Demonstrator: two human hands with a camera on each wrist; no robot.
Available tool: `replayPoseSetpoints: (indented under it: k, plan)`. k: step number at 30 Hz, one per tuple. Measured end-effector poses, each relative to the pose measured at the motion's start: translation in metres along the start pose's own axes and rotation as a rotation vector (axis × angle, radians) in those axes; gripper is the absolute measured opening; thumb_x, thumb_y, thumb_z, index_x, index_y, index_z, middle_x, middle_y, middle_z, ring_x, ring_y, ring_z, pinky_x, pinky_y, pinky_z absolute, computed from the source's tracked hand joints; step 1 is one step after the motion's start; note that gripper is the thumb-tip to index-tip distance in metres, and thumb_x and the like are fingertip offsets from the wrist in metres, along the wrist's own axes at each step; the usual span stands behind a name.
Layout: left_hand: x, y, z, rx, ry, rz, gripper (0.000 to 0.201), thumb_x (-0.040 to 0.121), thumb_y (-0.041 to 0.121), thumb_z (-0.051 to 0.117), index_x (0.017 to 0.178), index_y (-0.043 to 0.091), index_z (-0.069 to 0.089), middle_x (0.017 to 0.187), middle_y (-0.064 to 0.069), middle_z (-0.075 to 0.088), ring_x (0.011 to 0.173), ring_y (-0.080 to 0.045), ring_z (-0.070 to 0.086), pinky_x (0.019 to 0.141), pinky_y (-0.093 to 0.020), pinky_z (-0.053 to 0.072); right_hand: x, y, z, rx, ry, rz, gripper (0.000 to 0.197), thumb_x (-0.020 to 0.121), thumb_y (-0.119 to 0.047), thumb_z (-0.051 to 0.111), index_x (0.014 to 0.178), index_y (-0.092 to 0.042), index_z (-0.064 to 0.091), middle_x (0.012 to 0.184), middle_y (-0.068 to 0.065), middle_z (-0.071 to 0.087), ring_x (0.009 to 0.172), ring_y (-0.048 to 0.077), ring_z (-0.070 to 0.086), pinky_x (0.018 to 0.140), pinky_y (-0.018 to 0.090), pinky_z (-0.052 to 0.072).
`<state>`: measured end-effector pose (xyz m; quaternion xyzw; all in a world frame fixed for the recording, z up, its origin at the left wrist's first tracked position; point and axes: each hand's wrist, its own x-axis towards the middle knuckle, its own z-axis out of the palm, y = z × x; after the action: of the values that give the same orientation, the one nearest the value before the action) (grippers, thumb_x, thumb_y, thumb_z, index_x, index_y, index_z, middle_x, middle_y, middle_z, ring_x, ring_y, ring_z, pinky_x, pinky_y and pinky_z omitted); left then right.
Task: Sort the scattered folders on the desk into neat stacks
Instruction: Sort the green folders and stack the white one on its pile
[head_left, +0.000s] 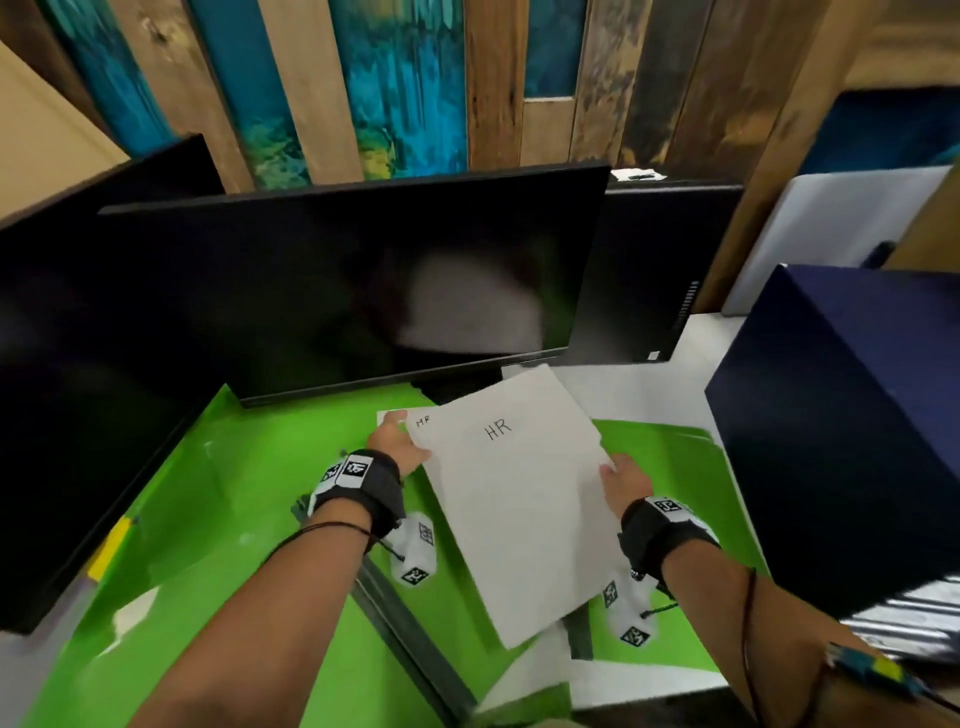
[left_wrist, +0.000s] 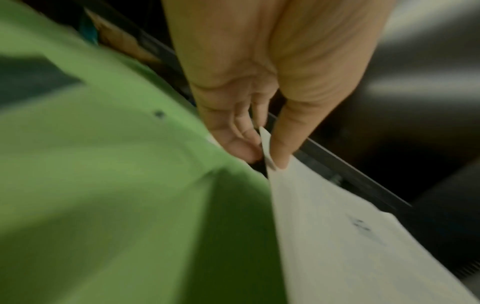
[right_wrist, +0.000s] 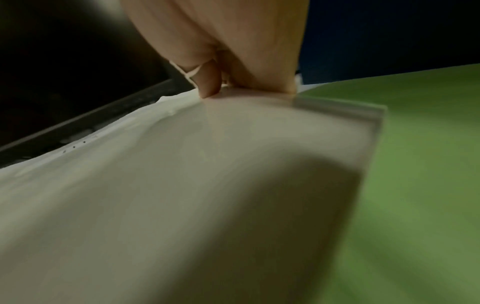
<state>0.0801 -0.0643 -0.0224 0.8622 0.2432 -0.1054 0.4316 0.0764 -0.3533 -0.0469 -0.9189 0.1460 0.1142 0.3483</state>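
A white folder (head_left: 519, 499) marked "HR" hangs tilted above the desk, held by both hands. My left hand (head_left: 397, 441) pinches its left edge near the top corner; the left wrist view shows the thumb (left_wrist: 283, 148) over the folder (left_wrist: 350, 236) and the fingers beneath. My right hand (head_left: 623, 480) grips the right edge, fingers (right_wrist: 207, 86) pressed on the white folder (right_wrist: 182, 185). Green folders (head_left: 218, 499) lie spread on the desk underneath, one on the right (head_left: 675, 457). Another white sheet (head_left: 540, 675) shows at the front.
Dark monitors (head_left: 332, 291) stand close behind the folders, one more at the left (head_left: 78, 364). A dark blue box (head_left: 852, 426) sits at the right on the white desk (head_left: 665, 384). A yellow tab (head_left: 111, 545) pokes out at the left.
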Motion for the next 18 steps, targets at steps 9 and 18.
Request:
replayPoseSetpoints:
  k: [9,18]
  plan:
    - [-0.027,0.049,0.137,0.236,-0.273,0.208,0.054,0.08,0.005,0.06,0.131,0.001,0.043,0.132,-0.017,0.054,0.12,-0.03,0.054,0.102,-0.035,0.044,-0.005,0.067,-0.026,-0.227,0.053,0.315,0.104,0.072,-0.065,0.061,0.147,-0.01,0.014,0.151,0.015,0.022,0.139,0.034,0.025,0.113,0.046,0.024]
    - [-0.034,0.042,0.134,0.522,-0.339,0.257,0.068,0.076,0.031,0.07,0.137,0.036,0.04,0.154,-0.011,0.011,0.142,-0.034,0.008,0.118,-0.041,0.02,-0.004,0.068,-0.022,-0.518,-0.19,0.248,0.106,0.072,-0.068,0.056,0.15,-0.024,0.0,0.158,0.01,-0.005,0.144,0.038,0.003,0.114,0.054,0.018]
